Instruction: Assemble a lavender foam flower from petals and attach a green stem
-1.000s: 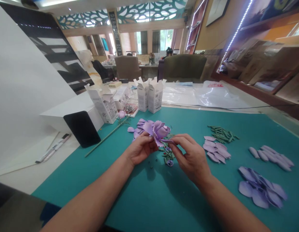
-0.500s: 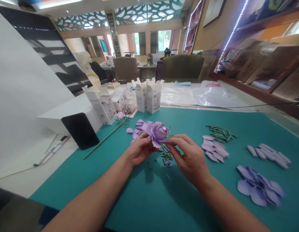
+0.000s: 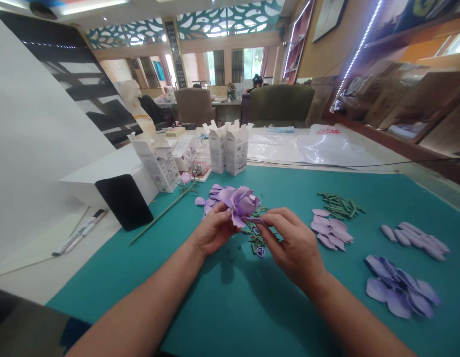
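Note:
A purple artificial flower is held above the green mat, its layered petals spread around a rounded centre. My left hand is closed around the flower's underside from the left; some of its fingers are hidden behind the petals. From the right, my right hand pinches a single purple petal that reaches to the flower's lower edge. Whether that petal is fixed to the flower, I cannot tell. Below the hands lie small green and purple parts, and behind the flower are loose purple petals.
Green stem pieces, pale petals, rounded pink pieces and large purple petals lie to the right. A long-stemmed flower rests beside a black tablet-like panel. White boxes stand at the mat's far edge.
Both hands stay nearly where they were around the flower. The petal between my right fingers has shifted very slightly at the flower's edge.

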### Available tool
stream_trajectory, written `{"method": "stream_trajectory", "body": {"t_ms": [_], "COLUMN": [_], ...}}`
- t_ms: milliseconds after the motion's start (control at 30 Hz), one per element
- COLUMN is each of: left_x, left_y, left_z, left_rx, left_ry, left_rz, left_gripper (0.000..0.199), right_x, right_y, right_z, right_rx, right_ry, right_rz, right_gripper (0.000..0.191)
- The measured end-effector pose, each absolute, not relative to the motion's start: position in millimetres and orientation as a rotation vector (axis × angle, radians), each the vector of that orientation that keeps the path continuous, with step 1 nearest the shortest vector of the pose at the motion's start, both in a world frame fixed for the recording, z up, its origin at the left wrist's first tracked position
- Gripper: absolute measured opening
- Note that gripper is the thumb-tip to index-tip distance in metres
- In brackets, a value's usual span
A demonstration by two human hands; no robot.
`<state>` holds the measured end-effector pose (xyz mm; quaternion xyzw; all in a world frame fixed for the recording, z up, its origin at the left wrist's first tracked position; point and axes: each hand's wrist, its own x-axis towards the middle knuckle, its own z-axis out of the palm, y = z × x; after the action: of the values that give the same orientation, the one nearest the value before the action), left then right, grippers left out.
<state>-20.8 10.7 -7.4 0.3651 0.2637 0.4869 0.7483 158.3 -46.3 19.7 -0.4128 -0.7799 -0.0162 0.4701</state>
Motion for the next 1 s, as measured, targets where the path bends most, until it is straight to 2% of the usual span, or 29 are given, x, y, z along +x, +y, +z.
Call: {"method": "stream_trajectory", "body": {"t_ms": [233,500,1000], "left_x": [-19.2,-18.9,-18.0], "left_y": [8.9,9.1,4.4], "left_z": [-3.7,-4.0,0.1], "left_rx": [0.799,0.798,0.836], "left_ry": [0.573,0.553,0.584], "left_rz": [1.056,1.038,1.077], "left_gripper": [0.026,0.038,0.044], "right_x": [154.7,153.8,153.4], "right_y": [-48.5,-48.6,-49.5], "right_z": [22.8,22.2,23.4], "right_rx": [-1.011,-0.994,-0.989], "right_ry": [-1.891,-1.919,-1.955], "right_rz": [-0.073,-0.147,-0.281], "right_gripper": [0.016,0.014,0.016]}}
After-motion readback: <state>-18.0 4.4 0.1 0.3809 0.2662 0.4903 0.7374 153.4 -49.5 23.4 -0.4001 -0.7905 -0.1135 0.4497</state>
